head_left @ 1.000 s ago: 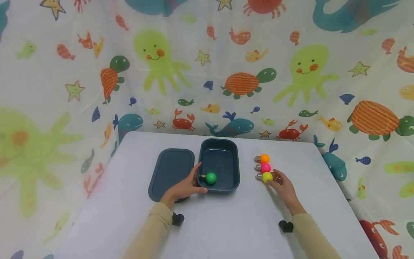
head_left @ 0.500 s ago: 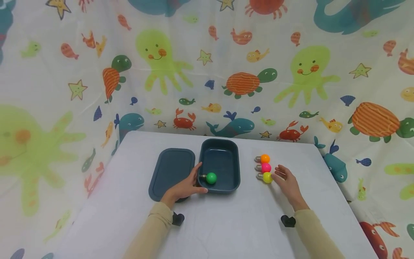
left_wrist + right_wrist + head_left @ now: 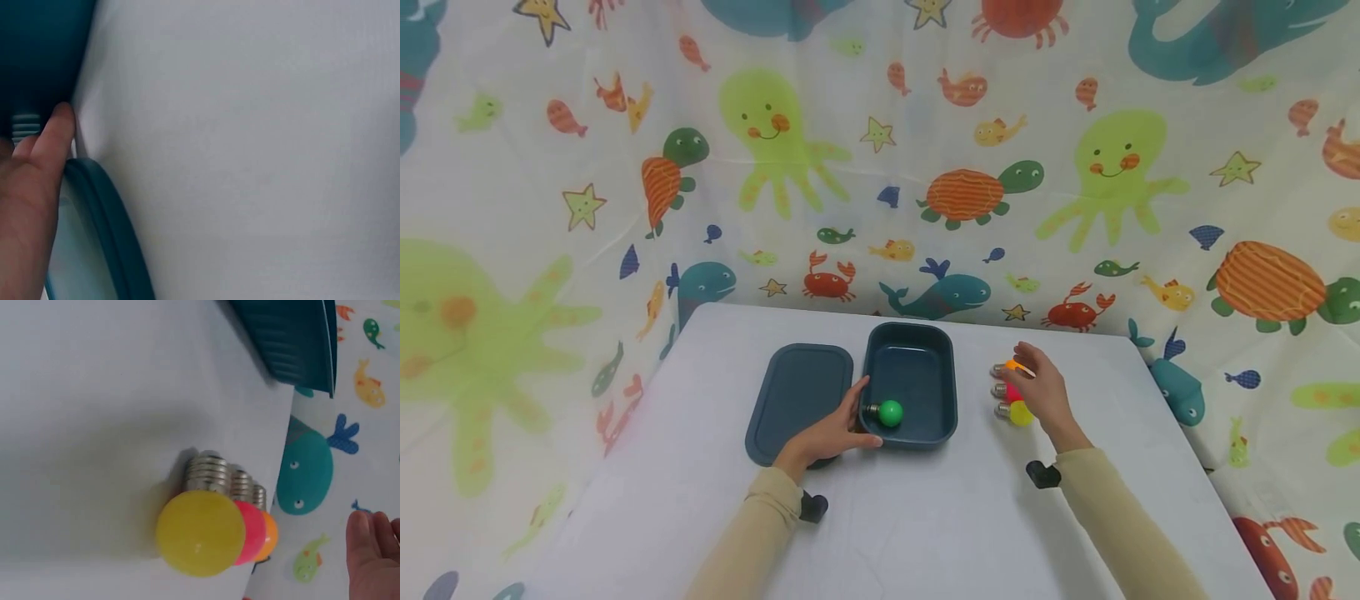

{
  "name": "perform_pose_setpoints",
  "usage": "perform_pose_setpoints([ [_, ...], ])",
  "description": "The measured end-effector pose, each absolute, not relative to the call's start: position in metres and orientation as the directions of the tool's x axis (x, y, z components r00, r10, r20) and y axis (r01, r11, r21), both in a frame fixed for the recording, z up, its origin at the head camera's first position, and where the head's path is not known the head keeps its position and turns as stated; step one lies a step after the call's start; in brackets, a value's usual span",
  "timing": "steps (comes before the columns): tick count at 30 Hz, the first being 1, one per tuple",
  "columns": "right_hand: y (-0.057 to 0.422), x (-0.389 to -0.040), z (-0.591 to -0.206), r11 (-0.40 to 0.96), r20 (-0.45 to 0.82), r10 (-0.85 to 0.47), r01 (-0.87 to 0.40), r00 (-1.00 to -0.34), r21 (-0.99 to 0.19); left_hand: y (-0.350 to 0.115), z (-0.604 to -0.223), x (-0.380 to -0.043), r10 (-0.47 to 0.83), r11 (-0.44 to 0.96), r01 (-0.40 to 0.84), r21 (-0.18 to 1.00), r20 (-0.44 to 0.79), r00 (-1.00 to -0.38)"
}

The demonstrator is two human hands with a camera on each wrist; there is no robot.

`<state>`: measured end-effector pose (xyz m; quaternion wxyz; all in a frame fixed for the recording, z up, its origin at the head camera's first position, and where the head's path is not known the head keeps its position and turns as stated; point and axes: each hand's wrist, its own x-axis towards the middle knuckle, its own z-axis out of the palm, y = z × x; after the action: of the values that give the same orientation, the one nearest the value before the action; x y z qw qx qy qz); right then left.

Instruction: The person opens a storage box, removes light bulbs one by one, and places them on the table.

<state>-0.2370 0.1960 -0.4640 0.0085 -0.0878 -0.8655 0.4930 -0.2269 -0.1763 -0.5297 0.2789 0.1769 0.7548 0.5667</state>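
Note:
My left hand (image 3: pixel 830 432) rests against the near left corner of a dark blue-green box (image 3: pixel 953 383), its thumb at the front rim and its fingers along the left wall. In the left wrist view, the straight fingers (image 3: pixel 55 134) lie on that wall. A green light bulb (image 3: pixel 891 413) lies inside the box. Over the right side of the table, my right hand (image 3: pixel 1040 387) is raised, holding nothing, and overlaps the row of bulbs in the head view. That row has a yellow bulb (image 3: pixel 200 533) nearest, then a pink bulb (image 3: pixel 251 532) and an orange bulb (image 3: pixel 270 536), metal bases pointing left.
A flat blue-green lid (image 3: pixel 805 392) lies on the white table (image 3: pixel 925 517) left of the box, close beside it. Behind the table's far edge hangs a curtain (image 3: pixel 880 167) printed with sea animals.
My right hand has left the yellow bulb, drawing back slightly, then moving up and away toward the orange bulb. My left hand stays at the box.

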Motion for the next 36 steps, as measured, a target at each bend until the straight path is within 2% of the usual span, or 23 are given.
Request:
perform_pose_setpoints([
  [18,0.136,-0.257,-0.450,0.532,0.013,-0.005,-0.013,-1.000,-0.847,-0.177,-0.526,-0.224,0.584,0.293,-0.056,0.954,-0.225,-0.780],
  [23,0.113,-0.263,-0.449,0.536,-0.022,-0.057,-0.012,-0.998,-0.844,-0.176,-0.527,-0.224,0.581,0.292,-0.063,0.954,-0.230,-0.780],
  [36,0.064,-0.267,-0.460,0.650,-0.111,-0.232,-0.069,-0.966,-0.757,-0.176,-0.525,-0.223,0.588,0.283,-0.064,0.957,-0.226,-0.777],
])
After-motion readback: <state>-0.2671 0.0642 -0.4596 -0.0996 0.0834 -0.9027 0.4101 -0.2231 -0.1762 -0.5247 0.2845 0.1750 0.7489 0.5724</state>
